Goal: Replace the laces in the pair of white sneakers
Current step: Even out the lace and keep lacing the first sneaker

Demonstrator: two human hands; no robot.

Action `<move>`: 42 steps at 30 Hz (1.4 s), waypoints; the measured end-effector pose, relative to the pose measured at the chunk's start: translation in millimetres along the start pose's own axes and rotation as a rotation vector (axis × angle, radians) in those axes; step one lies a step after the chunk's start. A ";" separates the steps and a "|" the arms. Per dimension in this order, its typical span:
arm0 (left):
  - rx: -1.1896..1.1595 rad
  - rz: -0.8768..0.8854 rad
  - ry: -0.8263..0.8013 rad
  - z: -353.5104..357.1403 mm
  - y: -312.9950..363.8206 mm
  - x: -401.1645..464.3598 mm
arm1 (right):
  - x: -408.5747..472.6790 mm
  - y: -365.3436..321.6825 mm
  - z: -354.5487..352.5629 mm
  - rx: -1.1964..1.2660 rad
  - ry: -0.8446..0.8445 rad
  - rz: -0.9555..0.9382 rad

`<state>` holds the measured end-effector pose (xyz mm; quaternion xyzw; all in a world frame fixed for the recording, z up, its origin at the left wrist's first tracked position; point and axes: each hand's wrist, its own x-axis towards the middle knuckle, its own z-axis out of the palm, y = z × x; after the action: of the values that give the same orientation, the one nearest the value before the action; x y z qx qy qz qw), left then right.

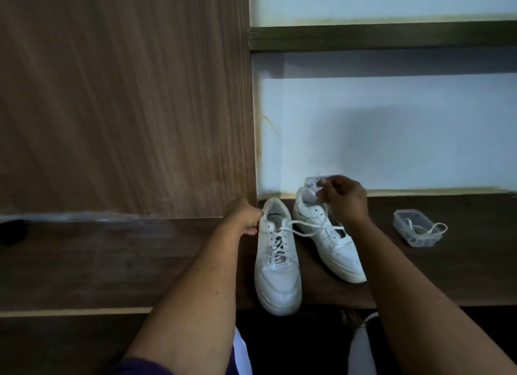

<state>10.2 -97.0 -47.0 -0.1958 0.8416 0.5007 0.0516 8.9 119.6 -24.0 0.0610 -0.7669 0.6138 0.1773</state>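
Two white sneakers stand on a dark wooden table. The left sneaker points toward me, and a white lace crisscrosses its eyelets. My left hand pinches one lace end beside the collar of that shoe. The other lace end runs across the right sneaker up into my right hand, which grips it above that shoe's collar. The right sneaker shows bare eyelets with no lace threaded in them.
A clear plastic tub holding a loose white lace sits on the table to the right. A small card or packet leans against the pale wall behind the shoes. A tall wooden panel rises at the left.
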 end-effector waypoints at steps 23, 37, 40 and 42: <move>-0.323 -0.048 -0.181 7.4 -5.1 -7.2 | -15.7 7.6 72.7 -0.916 -0.577 -0.286; -0.289 -0.065 -0.214 2.2 -10.0 -4.5 | -26.8 11.3 83.0 -0.854 -0.524 -0.229; -0.278 -0.045 -0.183 2.3 -8.5 -8.1 | -24.3 18.1 84.5 -0.725 -0.543 -0.174; -0.264 -0.044 -0.173 2.2 -8.6 -10.1 | -22.9 26.1 81.2 -0.632 -0.565 -0.121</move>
<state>22.5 -95.9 -52.3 -0.1757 0.7564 0.6206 0.1087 6.1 44.8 -70.9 0.2143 -0.9307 0.2965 0.0059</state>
